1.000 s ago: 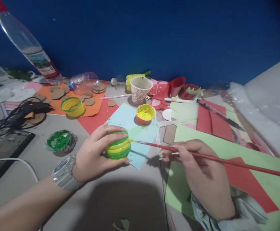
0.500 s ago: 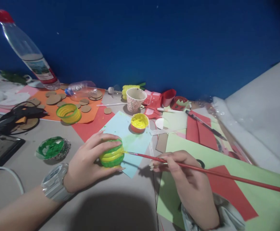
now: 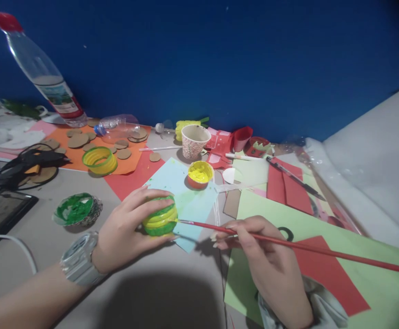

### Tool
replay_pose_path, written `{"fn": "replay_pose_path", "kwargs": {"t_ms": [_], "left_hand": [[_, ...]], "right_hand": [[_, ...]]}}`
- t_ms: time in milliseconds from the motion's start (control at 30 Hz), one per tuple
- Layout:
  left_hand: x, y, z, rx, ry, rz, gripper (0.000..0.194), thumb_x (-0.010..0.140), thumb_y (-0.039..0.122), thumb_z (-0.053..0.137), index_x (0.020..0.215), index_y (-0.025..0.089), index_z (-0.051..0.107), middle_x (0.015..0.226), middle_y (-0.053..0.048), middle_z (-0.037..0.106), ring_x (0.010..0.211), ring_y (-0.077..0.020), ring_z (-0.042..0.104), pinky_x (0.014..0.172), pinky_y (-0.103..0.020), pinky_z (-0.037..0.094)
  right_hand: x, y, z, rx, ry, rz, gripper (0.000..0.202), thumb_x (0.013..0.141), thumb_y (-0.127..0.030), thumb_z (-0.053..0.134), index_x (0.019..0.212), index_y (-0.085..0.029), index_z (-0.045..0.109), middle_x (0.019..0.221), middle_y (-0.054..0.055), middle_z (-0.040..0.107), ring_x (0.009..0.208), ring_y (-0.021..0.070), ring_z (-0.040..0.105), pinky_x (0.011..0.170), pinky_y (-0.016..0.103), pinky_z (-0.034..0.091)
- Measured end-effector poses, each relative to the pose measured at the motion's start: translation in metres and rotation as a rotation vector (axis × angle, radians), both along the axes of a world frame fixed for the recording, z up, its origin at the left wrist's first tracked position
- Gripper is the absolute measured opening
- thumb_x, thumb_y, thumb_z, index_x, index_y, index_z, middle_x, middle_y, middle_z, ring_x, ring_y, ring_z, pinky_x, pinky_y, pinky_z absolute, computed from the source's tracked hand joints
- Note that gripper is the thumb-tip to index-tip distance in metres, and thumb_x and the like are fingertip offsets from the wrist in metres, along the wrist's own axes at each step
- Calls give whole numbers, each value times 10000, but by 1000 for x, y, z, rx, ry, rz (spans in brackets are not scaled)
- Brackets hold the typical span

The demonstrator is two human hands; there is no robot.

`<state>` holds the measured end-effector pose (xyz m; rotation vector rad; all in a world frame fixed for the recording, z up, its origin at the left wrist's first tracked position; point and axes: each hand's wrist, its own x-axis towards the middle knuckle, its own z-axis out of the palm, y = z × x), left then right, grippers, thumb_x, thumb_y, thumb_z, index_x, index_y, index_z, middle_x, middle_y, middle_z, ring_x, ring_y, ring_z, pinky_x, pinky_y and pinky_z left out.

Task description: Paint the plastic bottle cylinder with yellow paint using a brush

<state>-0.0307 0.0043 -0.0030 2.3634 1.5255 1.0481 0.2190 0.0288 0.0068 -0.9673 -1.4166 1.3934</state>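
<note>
My left hand [image 3: 132, 226], with a grey watch [image 3: 82, 259] on its wrist, is closed around a ribbed round piece striped green and yellow [image 3: 160, 219]. That piece looks like a painted section of plastic bottle, held near the light blue paper [image 3: 188, 208]. In my right hand [image 3: 268, 256] is a slender red paintbrush [image 3: 216, 227], pinched between thumb and fingers. Its yellow-tipped bristles touch the right side of the striped piece. Beyond them stands a small tub of yellow paint [image 3: 199, 176]. Green paint [image 3: 76, 210] fills a shallow cup left of my left hand.
A tall bottle [image 3: 53, 87] stands at the back left. Another yellow-green ring [image 3: 99, 161] lies on orange paper by cardboard discs. A paper cup [image 3: 194, 142] stands mid-back. Black cables [image 3: 21, 169] lie left; green paper [image 3: 322, 219] and a pen [image 3: 295, 178] lie right.
The brush tip has shifted slightly down along the striped piece's right side. My left hand keeps its hold. The whole view has moved a little.
</note>
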Motion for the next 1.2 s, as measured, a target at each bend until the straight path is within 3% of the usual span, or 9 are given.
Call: {"fn": "replay_pose_path", "kwargs": {"t_ms": [167, 433, 733, 967, 1200], "left_hand": [[0, 0, 1, 2, -3, 26, 489, 760, 336, 751, 1184, 218, 537, 1208, -82, 594, 1083, -216, 588, 1001, -366, 460], [0, 2, 1, 11, -12, 0, 497, 751, 321, 761, 1179, 196, 543, 1194, -91, 592, 1087, -219, 583, 982, -355, 474], [0, -1, 2, 9, -32, 24, 494, 742, 309, 770, 1174, 209, 552, 1192, -79, 591, 1081, -210, 591, 967, -334, 488], [1, 2, 3, 9, -25, 7, 510, 748, 339, 762, 1191, 238, 531, 1190, -85, 592, 1085, -238, 590, 957, -392, 500], [-1, 0, 3, -19, -44, -1, 522, 738, 335, 769, 1194, 252, 530, 1196, -79, 582, 1077, -241, 599, 944, -389, 508]], "right_hand": [[2, 6, 1, 16, -22, -74, 127, 935, -222, 530, 878, -246, 641, 796, -7, 728, 743, 122, 727, 703, 201, 608], [-4, -5, 4, 47, 80, 26, 161, 923, -197, 541, 895, -271, 681, 852, -14, 718, 731, 120, 730, 663, 198, 614], [5, 4, 2, 42, -42, -99, 135, 928, -225, 541, 858, -245, 654, 799, -7, 717, 735, 121, 726, 694, 201, 610], [0, -1, 5, 42, 51, -21, 136, 915, -217, 556, 863, -253, 676, 832, -3, 708, 715, 135, 727, 667, 231, 619], [-1, 4, -2, -11, -24, -117, 97, 912, -263, 567, 863, -229, 643, 794, 13, 733, 719, 145, 712, 669, 260, 623]]}}
